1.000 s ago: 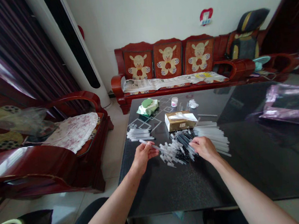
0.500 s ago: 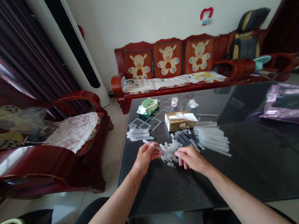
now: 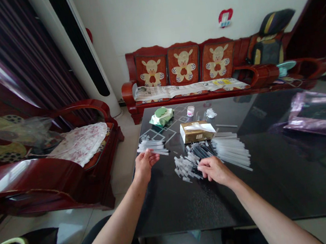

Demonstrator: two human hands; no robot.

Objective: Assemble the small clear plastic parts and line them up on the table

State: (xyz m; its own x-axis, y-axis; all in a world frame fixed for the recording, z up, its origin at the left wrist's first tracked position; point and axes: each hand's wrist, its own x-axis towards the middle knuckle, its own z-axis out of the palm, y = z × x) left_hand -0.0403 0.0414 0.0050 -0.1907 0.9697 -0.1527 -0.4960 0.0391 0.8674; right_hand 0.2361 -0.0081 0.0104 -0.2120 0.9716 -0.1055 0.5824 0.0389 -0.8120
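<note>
My left hand [image 3: 147, 165] is at the near edge of a stack of whitish pens [image 3: 150, 144] with dark tips, on the table's left side. Its thumb and fingers close on a slim pale pen that lies along the stack. My right hand [image 3: 216, 170] is over the right side of a heap of small clear pen caps [image 3: 184, 168], its fingertips pinched together. Whatever sits in that pinch is too small to make out. Just behind lie dark thin pen refills [image 3: 200, 149]. Frosted white pen tubes [image 3: 231, 150] fan out to their right.
A gold tissue box [image 3: 197, 135] stands behind the refills on the dark glossy table [image 3: 279, 186]. Farther back are a green wipes pack [image 3: 161, 118], a small white jar [image 3: 191, 111] and crumpled tissue [image 3: 211, 113]. A purple plastic bag [image 3: 317, 129] lies at right.
My left hand has moved left with the pale pen, from the cap heap to the pen stack. My right hand has shifted slightly right, still pinched.
</note>
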